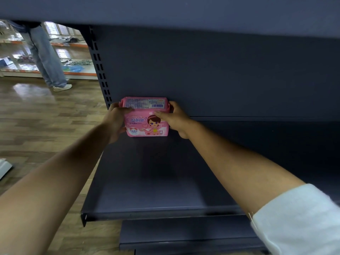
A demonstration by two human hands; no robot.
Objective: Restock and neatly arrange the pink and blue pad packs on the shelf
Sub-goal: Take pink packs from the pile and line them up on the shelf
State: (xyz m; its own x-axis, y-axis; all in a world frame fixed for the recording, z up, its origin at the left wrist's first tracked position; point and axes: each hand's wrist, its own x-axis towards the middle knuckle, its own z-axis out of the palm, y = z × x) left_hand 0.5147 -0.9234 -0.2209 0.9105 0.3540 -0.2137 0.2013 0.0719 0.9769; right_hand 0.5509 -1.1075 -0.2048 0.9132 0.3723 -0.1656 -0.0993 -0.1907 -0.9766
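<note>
The left hand grips the left edge of the single pink pad pack, which has a cartoon girl in front and a barcode on top. The right hand grips its right edge. The pack stands upright at the dark shelf's back-left.

Head-worn wide view, facing forward and down, near shelf
</note>
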